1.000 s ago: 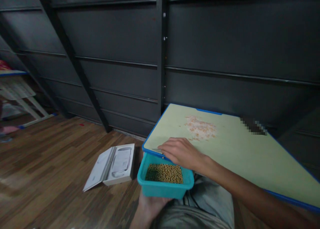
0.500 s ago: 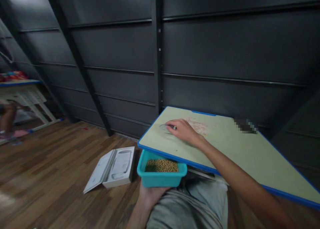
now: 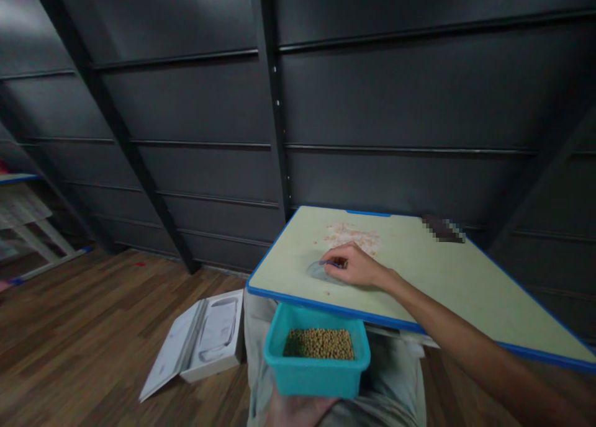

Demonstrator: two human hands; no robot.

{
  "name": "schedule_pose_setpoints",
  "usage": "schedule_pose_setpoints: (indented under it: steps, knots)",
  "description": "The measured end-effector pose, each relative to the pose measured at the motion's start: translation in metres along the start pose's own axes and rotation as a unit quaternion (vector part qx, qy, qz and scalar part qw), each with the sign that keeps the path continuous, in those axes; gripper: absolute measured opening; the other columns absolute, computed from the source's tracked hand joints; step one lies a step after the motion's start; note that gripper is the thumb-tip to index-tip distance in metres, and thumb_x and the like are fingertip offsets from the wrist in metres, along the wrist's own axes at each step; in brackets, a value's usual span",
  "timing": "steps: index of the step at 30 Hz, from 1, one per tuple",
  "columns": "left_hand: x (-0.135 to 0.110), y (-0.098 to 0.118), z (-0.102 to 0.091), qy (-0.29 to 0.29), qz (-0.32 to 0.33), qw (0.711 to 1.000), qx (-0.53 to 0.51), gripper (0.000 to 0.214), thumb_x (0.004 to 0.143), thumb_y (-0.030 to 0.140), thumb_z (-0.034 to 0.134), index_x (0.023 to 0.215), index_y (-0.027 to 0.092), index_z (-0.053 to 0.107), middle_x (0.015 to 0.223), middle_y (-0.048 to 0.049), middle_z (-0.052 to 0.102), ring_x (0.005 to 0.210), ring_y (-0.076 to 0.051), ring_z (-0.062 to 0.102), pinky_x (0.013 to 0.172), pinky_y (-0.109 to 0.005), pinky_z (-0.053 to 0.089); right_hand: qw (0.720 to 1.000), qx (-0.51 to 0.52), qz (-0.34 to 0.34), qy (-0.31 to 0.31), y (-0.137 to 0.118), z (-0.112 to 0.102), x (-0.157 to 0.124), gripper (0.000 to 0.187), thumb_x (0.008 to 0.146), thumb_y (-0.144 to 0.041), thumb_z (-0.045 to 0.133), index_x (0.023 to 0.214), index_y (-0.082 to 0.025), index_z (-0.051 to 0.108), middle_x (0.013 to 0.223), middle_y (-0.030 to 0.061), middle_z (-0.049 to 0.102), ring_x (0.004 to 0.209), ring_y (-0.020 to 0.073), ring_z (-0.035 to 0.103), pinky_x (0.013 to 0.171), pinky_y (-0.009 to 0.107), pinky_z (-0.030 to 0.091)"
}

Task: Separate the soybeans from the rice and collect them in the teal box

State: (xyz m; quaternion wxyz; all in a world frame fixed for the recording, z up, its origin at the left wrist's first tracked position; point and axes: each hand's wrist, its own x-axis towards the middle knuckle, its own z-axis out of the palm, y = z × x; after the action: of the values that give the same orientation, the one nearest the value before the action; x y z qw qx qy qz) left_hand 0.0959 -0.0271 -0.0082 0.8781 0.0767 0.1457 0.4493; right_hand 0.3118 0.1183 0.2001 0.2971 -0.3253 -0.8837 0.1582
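Note:
My left hand (image 3: 298,409) holds a teal plastic tub (image 3: 317,360) from below, just under the near edge of the table (image 3: 419,284). The tub is filled with small tan beans (image 3: 319,344). My right hand (image 3: 354,265) rests on the pale green tabletop with its fingers pinched on a small clear round disc (image 3: 320,271), like a lid or scoop. Behind the hand lies a patch of pinkish-white grains (image 3: 350,236) scattered on the table.
An open white box (image 3: 201,340) lies on the wooden floor at the left. A dark metal wall with diagonal beams (image 3: 274,123) stands behind the table. A blurred dark object (image 3: 442,228) sits at the table's far edge. A low white frame (image 3: 32,241) stands far left.
My right hand went from the table's near edge to the far left corner, then came back toward the middle pinching the clear disc. The tub shifted right, further out from under the table.

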Motion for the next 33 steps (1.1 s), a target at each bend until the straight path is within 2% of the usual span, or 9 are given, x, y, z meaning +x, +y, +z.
schedule_pose_setpoints:
  steps: [3, 7, 13, 18, 20, 23, 27, 29, 33]
  knots:
    - [0.004, -0.010, 0.016, 0.015, 0.027, 0.999, 0.023, 0.034, 0.088, 0.023, 0.070, 0.121, 0.030, 0.076, 0.112, -0.0071, 0.084, 0.123, -0.037, 0.070, 0.117, -0.063, 0.041, 1.000, 0.028, 0.005, -0.005, 0.000, 0.008, -0.002, 0.022, 0.090, -0.020, 0.063, 0.102, -0.014, 0.080, 0.079, 0.0036, 0.076, 0.065, 0.0127, 0.062, 0.065, 0.026, 0.046]
    - [0.013, -0.014, 0.025, 0.021, 0.042, 0.998, 0.031, 0.039, 0.092, 0.022, 0.064, 0.130, 0.028, 0.072, 0.116, -0.0068, 0.083, 0.129, -0.036, 0.067, 0.119, -0.057, 0.042, 0.999, 0.039, -0.007, 0.007, -0.006, 0.019, -0.002, 0.025, 0.088, -0.019, 0.064, 0.105, -0.014, 0.081, 0.075, 0.0031, 0.075, 0.062, 0.0121, 0.062, 0.065, 0.026, 0.047]
    - [0.026, -0.014, 0.006, -0.002, 0.021, 1.000, 0.001, 0.055, 0.089, 0.036, 0.072, 0.143, 0.027, 0.061, 0.116, -0.0080, 0.083, 0.123, -0.036, 0.070, 0.119, -0.062, 0.039, 0.994, 0.109, 0.003, -0.004, -0.009, 0.027, -0.003, 0.024, 0.088, -0.024, 0.068, 0.104, -0.013, 0.082, 0.068, 0.0033, 0.074, 0.057, 0.0122, 0.062, 0.060, 0.025, 0.049]
    - [0.024, -0.014, 0.002, -0.028, 0.042, 0.999, 0.015, 0.046, 0.097, 0.031, 0.059, 0.143, 0.026, 0.062, 0.123, -0.0095, 0.081, 0.130, -0.036, 0.066, 0.119, -0.065, 0.039, 0.979, 0.191, 0.062, -0.048, -0.011, 0.027, -0.005, 0.024, 0.090, -0.027, 0.069, 0.106, -0.013, 0.081, 0.065, 0.0031, 0.074, 0.055, 0.0128, 0.064, 0.057, 0.025, 0.051]
    - [0.023, -0.014, 0.006, -0.041, 0.044, 0.998, 0.023, 0.045, 0.098, 0.033, 0.057, 0.142, 0.027, 0.063, 0.124, -0.0098, 0.080, 0.129, -0.036, 0.066, 0.117, -0.066, 0.040, 0.975, 0.202, 0.078, -0.041, -0.010, 0.027, -0.005, 0.023, 0.090, -0.027, 0.069, 0.106, -0.015, 0.080, 0.067, 0.0027, 0.075, 0.055, 0.0126, 0.064, 0.056, 0.025, 0.050]
    - [0.023, -0.014, 0.012, -0.078, 0.065, 0.994, 0.029, 0.042, 0.100, 0.034, 0.055, 0.140, 0.030, 0.065, 0.120, -0.0085, 0.082, 0.122, -0.035, 0.071, 0.115, -0.067, 0.042, 0.984, 0.158, 0.073, 0.030, -0.004, 0.024, -0.004, 0.020, 0.092, -0.026, 0.068, 0.105, -0.017, 0.080, 0.078, 0.0041, 0.078, 0.062, 0.0139, 0.067, 0.060, 0.027, 0.051]
    - [0.023, -0.014, 0.019, -0.155, 0.060, 0.986, 0.000, 0.037, 0.101, 0.031, 0.049, 0.131, 0.035, 0.071, 0.119, -0.0039, 0.083, 0.123, -0.029, 0.071, 0.116, -0.054, 0.045, 0.989, 0.012, 0.017, 0.147, 0.009, 0.014, 0.011, 0.019, 0.097, -0.026, 0.066, 0.109, -0.020, 0.079, 0.103, 0.0077, 0.081, 0.089, 0.0195, 0.072, 0.080, 0.034, 0.055]
    - [0.022, -0.013, 0.021, -0.182, 0.050, 0.982, -0.009, 0.037, 0.102, 0.031, 0.048, 0.127, 0.036, 0.074, 0.120, -0.0018, 0.082, 0.125, -0.028, 0.070, 0.119, -0.051, 0.042, 0.985, -0.061, -0.008, 0.159, 0.017, 0.008, 0.027, 0.020, 0.099, -0.023, 0.064, 0.111, -0.021, 0.080, 0.108, 0.0082, 0.080, 0.099, 0.0220, 0.071, 0.091, 0.038, 0.053]
    - [0.022, -0.011, 0.019, -0.174, 0.075, 0.982, 0.006, 0.041, 0.099, 0.030, 0.048, 0.134, 0.037, 0.069, 0.123, 0.0001, 0.081, 0.125, -0.026, 0.069, 0.124, -0.053, 0.035, 0.978, -0.178, -0.007, 0.107, 0.037, 0.007, 0.065, 0.021, 0.099, -0.019, 0.065, 0.112, -0.022, 0.081, 0.112, 0.0105, 0.080, 0.109, 0.0268, 0.070, 0.097, 0.042, 0.051]
